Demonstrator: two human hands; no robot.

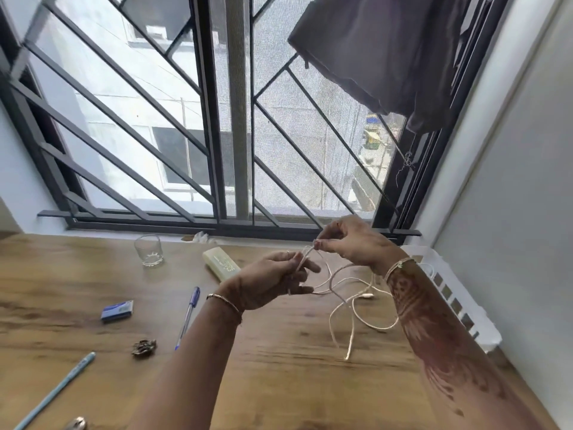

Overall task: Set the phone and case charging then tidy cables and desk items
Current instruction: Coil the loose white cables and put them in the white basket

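both hands hold the white cable just above the counter, near its far right corner. the left hand has its fingers curled round a gathered bunch; the right hand pinches one strand tightly. the rest trails in loose loops toward the right edge. a pull from here could cinch those loops into a knot, or whip the free plug about.
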